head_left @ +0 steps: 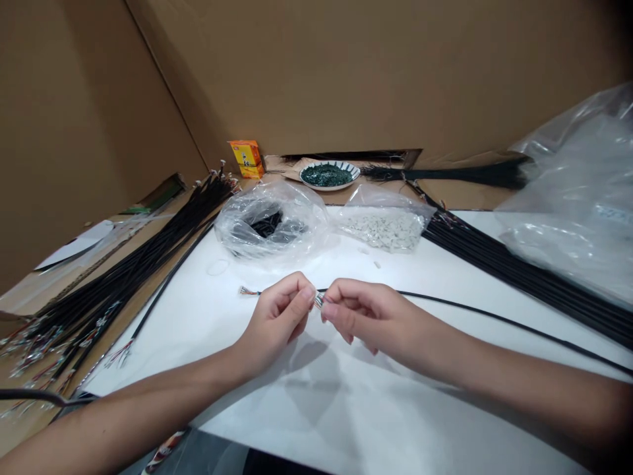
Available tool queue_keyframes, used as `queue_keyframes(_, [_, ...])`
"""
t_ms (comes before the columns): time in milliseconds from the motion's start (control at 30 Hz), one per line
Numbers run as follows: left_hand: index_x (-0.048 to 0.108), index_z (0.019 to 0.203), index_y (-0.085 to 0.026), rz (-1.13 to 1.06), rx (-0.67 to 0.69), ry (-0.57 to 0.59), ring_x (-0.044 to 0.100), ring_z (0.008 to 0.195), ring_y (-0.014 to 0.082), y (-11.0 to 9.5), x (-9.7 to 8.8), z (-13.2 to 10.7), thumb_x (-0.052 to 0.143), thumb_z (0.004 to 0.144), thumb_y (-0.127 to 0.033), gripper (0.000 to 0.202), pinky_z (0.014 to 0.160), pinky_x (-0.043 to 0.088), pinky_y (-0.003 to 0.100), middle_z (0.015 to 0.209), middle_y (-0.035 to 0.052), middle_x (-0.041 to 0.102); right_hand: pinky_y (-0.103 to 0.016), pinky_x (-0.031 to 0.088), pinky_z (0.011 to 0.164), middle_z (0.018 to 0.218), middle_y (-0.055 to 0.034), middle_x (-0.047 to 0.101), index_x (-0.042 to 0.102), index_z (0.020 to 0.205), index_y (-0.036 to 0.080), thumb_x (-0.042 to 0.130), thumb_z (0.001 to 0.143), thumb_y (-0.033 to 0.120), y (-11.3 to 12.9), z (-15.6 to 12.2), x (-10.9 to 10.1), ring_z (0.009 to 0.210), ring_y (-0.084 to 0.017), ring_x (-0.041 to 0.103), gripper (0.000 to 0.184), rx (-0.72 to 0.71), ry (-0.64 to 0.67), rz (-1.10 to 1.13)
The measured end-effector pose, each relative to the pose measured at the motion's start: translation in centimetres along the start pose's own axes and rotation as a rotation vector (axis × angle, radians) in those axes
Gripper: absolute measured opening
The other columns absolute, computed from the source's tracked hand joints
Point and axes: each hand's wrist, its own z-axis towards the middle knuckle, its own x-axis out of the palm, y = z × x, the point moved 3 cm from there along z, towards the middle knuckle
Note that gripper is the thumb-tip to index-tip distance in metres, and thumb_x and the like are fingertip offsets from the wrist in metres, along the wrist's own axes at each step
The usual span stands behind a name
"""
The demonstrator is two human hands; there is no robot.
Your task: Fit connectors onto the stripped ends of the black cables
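My left hand (284, 307) is closed in a pinch near the middle of the white board. My right hand (363, 310) pinches just to its right, the fingertips nearly meeting. Between them shows a short bundle of thin coloured wires (319, 301), gripped from both sides; a small whitish piece at my left fingertips is mostly hidden, so I cannot tell its exact shape. Behind both hands a black cable (465, 305) runs across the board to the right edge. A white connector with coloured wires (246, 290) lies left of my left hand.
Black cables with bared wire ends (163, 241) lie along the left; more black cables (514, 267) lie right. Behind the hands are a plastic bag with black cable (270, 224) and a bag of small white connectors (390, 227). A plate of dark green bits (326, 176) stands farther back, by an orange box (246, 159).
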Motion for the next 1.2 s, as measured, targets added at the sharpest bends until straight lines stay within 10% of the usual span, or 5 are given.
queue_keyframes(300, [0.047, 0.077, -0.014, -0.011, -0.066, 0.097, 0.031, 0.044, 0.0011, -0.1, 0.3, 0.4, 0.048, 0.091, -0.039, 0.028, 0.04, 0.024, 0.013, 0.063, -0.0031, 0.047, -0.024, 0.024, 0.051, 0.062, 0.0029, 0.042, 0.061, 0.089, 0.016, 0.039, 0.096, 0.038, 0.6, -0.2, 0.3, 0.056, -0.009, 0.034, 0.033, -0.061, -0.042, -0.272])
queue_keyframes(867, [0.04, 0.063, -0.014, -0.272, -0.183, 0.24, 0.019, 0.037, -0.0002, -0.1, 0.4, 0.8, 0.052, 0.089, -0.036, 0.036, 0.037, 0.018, 0.013, 0.046, -0.0083, 0.026, -0.024, 0.014, 0.049, 0.052, 0.0061, 0.03, 0.064, 0.084, 0.01, 0.057, 0.086, 0.033, -0.5, 0.8, -0.2, 0.05, -0.006, 0.024, 0.024, 0.09, 0.153, 0.232])
queue_keyframes(1200, [0.046, 0.07, -0.013, -0.123, -0.12, 0.26, 0.027, 0.037, 0.0012, -0.3, 0.2, 1.0, 0.05, 0.089, -0.041, 0.034, 0.036, 0.02, 0.015, 0.05, -0.0055, 0.039, -0.024, 0.017, 0.048, 0.046, 0.0066, 0.033, 0.063, 0.087, 0.012, 0.051, 0.087, 0.052, -1.5, 1.3, -0.2, 0.045, -0.007, 0.023, 0.042, 0.067, 0.201, 0.24])
